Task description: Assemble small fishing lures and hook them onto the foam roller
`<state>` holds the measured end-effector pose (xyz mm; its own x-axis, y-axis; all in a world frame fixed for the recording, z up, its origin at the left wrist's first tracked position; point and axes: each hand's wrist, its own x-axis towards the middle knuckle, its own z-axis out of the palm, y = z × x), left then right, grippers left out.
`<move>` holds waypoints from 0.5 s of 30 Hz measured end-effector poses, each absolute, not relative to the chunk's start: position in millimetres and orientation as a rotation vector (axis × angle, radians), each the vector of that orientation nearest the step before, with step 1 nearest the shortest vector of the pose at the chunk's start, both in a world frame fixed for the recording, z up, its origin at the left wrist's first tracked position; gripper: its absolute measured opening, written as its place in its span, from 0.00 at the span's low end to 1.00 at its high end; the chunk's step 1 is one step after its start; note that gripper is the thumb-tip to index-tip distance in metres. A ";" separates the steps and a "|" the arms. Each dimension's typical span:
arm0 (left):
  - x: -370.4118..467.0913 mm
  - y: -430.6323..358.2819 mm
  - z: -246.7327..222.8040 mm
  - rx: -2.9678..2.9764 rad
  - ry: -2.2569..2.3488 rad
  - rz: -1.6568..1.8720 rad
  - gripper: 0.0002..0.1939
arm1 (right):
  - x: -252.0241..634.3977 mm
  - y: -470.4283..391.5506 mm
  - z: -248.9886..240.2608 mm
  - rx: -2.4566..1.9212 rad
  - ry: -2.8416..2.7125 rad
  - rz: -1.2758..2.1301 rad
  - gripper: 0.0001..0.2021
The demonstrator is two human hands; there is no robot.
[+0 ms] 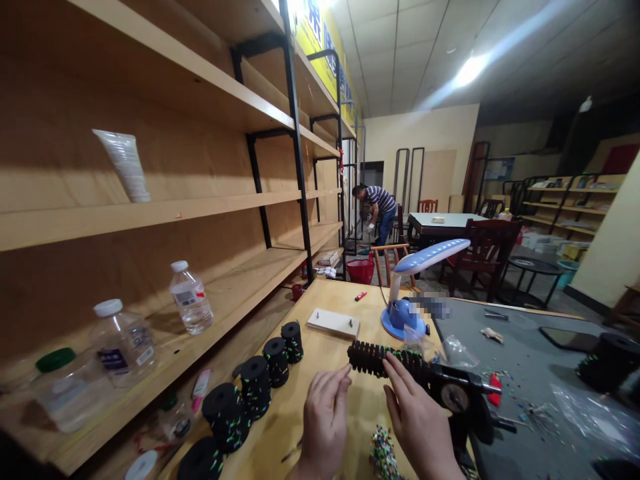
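A black ribbed roller (387, 359) with small coloured specks in its grooves sits lengthwise on the spindle of a black metal clamp device (456, 395). My left hand (325, 413) is at the roller's left end, thumb and fingertips pinched together; whatever they hold is too small to make out. Across the roller's front lie the stretched fingers of my right hand (413, 407), touching its surface. Below, between my hands, is a pile of tiny multicoloured pieces (383, 453). Several black spools (256, 387) dotted with green bits stand in a row to the left.
Behind the roller stand a blue desk lamp (400, 313) and a white plate with two pegs (333, 323). On the grey mat (520, 347) lie a phone (570, 338), plastic bags and scattered bits. Wooden shelves (225, 280) with bottles flank the left. A person (377, 207) bends over farther back.
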<state>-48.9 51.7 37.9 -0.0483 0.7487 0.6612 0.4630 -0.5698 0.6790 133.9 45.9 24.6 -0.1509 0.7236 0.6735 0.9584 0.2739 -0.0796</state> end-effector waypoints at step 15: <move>-3.7 85.7 59.2 1.551 1.210 1.180 0.12 | 141.8 39.4 -25.2 -1.284 -1.913 -0.718 0.25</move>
<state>-3.7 85.7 59.2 0.0976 0.9784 0.1825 0.2069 -0.1993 0.9578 141.8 39.4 -25.2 -0.2519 0.5386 0.8040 0.9347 0.3506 0.0580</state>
